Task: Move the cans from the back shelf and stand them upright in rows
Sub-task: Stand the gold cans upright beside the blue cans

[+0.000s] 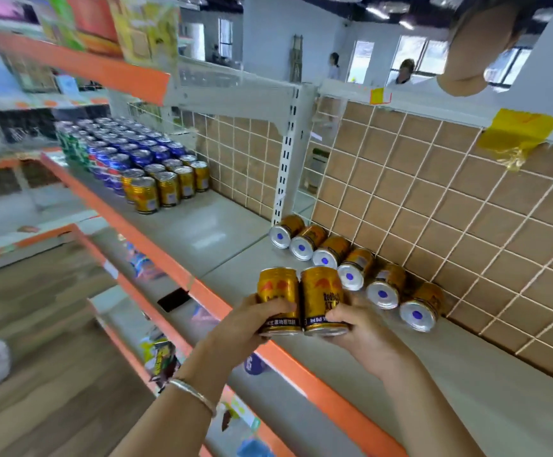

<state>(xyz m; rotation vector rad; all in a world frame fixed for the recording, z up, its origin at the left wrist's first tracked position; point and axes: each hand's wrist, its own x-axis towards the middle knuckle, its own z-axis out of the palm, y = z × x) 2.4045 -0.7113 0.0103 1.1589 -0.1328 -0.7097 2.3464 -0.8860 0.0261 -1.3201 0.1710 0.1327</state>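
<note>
- A silver bracelet (192, 395) sits on the left wrist, near the shelf's orange edge (156, 245).
- The left hand (252, 321) grips the left can (278, 291) and the right hand (357, 328) grips the right can (323, 291). The two gold cans are upright and touching.
- At 2 o'clock from the hands, six lying cans (351, 268) line the wire grid (433, 209), bottoms outward.
- At 10 o'clock, well apart, upright gold cans (166, 186) stand in rows on the shelf (222, 232) beside blue cans (130, 153).

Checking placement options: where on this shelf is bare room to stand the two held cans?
Bare shelf lies between the upright gold rows and the lying cans, and along the orange front edge beyond the right hand. Crowded: the mesh back, where six cans lie.
</note>
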